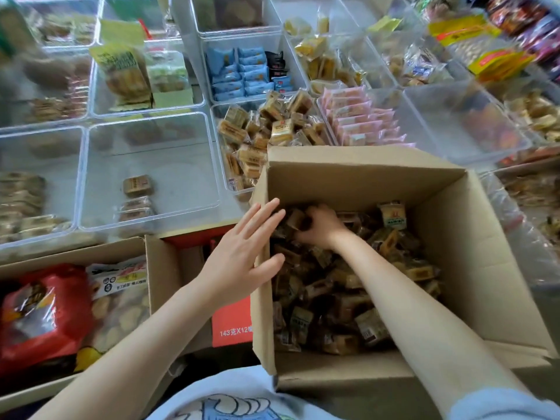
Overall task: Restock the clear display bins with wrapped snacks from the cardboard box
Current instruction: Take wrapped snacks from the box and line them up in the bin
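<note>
An open cardboard box (357, 180) sits in front of me, holding a heap of brown wrapped snacks (339, 286). My right hand (321, 227) is deep inside it, fingers curled round a clump of those snacks. My left hand (242, 256) lies flat with straight fingers against the box's left wall. Just beyond the box, a clear bin (219, 153) holds many of the same brown snacks. To its left, a large clear bin (88, 177) contains only a few wrapped pieces (137, 185).
More clear bins fill the shelf behind: blue packets (242, 72), pink packets (360, 119), yellow cakes (315, 53). A second cardboard box (151, 262) at lower left holds red and white bags. A red carton (231, 324) stands between the two boxes.
</note>
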{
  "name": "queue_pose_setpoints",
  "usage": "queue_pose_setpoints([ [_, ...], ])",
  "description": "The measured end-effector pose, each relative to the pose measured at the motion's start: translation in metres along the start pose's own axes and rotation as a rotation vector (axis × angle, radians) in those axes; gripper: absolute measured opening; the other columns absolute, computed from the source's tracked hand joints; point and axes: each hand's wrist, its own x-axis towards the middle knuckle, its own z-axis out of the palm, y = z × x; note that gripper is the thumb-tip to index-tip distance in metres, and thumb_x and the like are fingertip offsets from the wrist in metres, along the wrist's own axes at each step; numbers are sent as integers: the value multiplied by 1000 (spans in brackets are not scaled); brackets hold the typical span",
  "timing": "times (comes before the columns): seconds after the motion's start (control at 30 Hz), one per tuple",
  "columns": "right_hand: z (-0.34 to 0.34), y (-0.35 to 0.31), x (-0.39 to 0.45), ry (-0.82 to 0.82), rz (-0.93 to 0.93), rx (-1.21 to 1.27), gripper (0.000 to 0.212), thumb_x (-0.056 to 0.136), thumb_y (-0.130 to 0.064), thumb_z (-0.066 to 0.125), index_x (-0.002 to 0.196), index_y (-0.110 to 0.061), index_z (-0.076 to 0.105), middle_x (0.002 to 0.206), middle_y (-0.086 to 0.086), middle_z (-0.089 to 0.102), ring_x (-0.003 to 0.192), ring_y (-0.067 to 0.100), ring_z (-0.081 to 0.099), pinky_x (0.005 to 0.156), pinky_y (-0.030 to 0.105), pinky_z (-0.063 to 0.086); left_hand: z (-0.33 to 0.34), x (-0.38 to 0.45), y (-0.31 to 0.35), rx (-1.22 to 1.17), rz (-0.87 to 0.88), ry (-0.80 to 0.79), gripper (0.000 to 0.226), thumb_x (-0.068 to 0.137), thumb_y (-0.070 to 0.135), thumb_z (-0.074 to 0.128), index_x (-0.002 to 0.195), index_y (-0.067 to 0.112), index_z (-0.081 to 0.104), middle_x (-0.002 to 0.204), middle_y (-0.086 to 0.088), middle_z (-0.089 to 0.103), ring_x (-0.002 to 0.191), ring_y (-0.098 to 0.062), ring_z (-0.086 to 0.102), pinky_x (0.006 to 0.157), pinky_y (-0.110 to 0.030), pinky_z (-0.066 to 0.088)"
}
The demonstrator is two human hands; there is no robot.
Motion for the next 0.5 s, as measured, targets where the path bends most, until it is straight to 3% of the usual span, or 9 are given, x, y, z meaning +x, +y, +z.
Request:
queue_pose_setpoints([
  [0.07, -29, -10, -29, 49, -47, 141, 62, 81, -41, 76, 134, -18, 52, 127, 1, 58, 117, 19, 55, 94, 31, 47, 1, 0, 0, -31, 11, -1, 73, 93, 59, 35, 159, 35, 19, 165, 26, -2, 152, 1, -10, 126, -43, 13],
  [0.2, -72, -47, -81, 158, -175, 331, 50, 84, -38, 76, 121, -25, 44, 110, -12, 58, 99, 3, 58, 74, 16, 44, -4, -7, -7, -105, 32, 18, 72, 95, 63, 35, 160, 38, 14, 164, 30, -5, 152, 2, -3, 122, -35, 15],
  [0.27, -83, -76, -90, 223, -239, 353, 54, 81, -41, 79, 119, -27, 44, 108, -12, 60, 98, 1, 60, 75, 14, 47, -14, -10, -26, -143, -34, 33, 72, 97, 66, 37, 159, 42, 8, 163, 31, -6, 150, 3, 6, 118, -31, 19],
  [0.37, -86, -128, -87, 233, -331, 322, 60, 80, -52, 78, 127, -30, 48, 106, -16, 64, 95, -5, 61, 77, 10, 48, -44, -13, -83, -114, -215, 108, 72, 100, 53, 46, 160, 37, 10, 166, 22, 0, 148, 0, 10, 118, -35, 21],
  [0.43, -76, -164, -74, 196, -390, 303, 51, 87, -55, 67, 125, -24, 56, 96, -12, 67, 85, -3, 63, 71, 11, 46, -67, -21, -133, -27, -323, 184, 72, 101, 42, 53, 161, 26, 17, 168, 9, 9, 152, -11, 14, 121, -37, 18],
  [0.5, -59, -198, -52, 186, -424, 261, 41, 97, -54, 55, 120, -21, 60, 95, -10, 68, 87, 3, 64, 73, 19, 48, -89, -31, -184, 76, -408, 242, 72, 100, 36, 58, 160, 18, 23, 168, 0, 15, 154, -19, 13, 123, -41, 17],
])
